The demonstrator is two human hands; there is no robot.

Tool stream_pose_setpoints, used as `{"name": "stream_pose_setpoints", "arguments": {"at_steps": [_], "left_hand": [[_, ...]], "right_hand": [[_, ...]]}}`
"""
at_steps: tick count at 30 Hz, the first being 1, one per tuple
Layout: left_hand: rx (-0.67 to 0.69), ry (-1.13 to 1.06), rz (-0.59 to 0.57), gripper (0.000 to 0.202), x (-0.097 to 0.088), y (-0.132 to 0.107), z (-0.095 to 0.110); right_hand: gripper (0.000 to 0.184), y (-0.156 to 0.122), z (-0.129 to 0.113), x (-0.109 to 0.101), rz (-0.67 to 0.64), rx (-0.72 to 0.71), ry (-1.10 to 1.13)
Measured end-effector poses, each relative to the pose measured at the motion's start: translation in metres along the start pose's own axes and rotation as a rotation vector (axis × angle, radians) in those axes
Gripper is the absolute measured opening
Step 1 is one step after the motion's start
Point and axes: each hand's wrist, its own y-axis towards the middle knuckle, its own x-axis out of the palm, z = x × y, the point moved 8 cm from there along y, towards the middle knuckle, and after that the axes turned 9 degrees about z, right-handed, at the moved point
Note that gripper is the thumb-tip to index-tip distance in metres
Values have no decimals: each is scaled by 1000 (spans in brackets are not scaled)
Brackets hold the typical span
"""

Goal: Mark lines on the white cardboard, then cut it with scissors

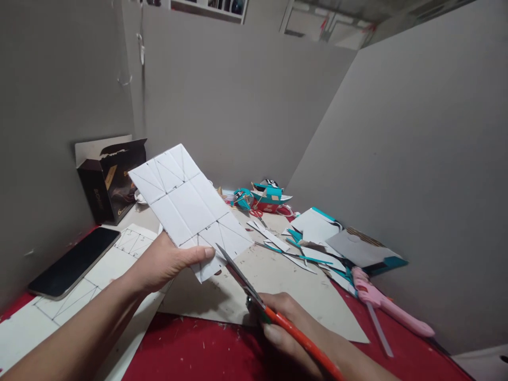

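My left hand (169,261) pinches the near edge of a white card sheet (186,203) marked with pencil lines and holds it tilted up above the table. In my right hand (286,323) is a pair of scissors with orange handles (254,293). Their blades point up and to the left, and the tips meet the sheet's lower edge right beside my left thumb.
A phone (73,262) lies on another lined white sheet (99,275) at the left, next to a dark open box (111,182). Grey cardboard (278,286) covers the red table. Teal and white offcuts (313,248), a small paper boat (268,196) and a pink glue gun (381,299) sit at the right.
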Motion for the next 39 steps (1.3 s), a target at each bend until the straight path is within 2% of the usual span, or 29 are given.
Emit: {"name": "stream_pose_setpoints", "arguments": {"at_steps": [9, 15, 20, 23, 28, 33, 39], "left_hand": [[-16, -31, 7, 63, 0, 2, -2], [-11, -51, -24, 54, 1, 3, 0], [-205, -69, -184, 41, 10, -3, -13], [-266, -64, -189, 37, 12, -6, -15], [-217, -76, -117, 29, 14, -4, -10], [-159, -55, -105, 26, 16, -2, -8], [-158, -19, -105, 26, 14, 0, -11]], "right_hand": [[58, 0, 1, -1, 20, 27, -77], [48, -1, 1, -1, 11, 40, -53], [44, 0, 0, -1, 19, 21, 8], [43, 0, 2, -1, 33, 12, 27], [42, 1, 4, -3, 54, 16, 63], [41, 0, 7, -1, 48, 43, 95], [43, -2, 10, 0, 49, 84, 76]]}}
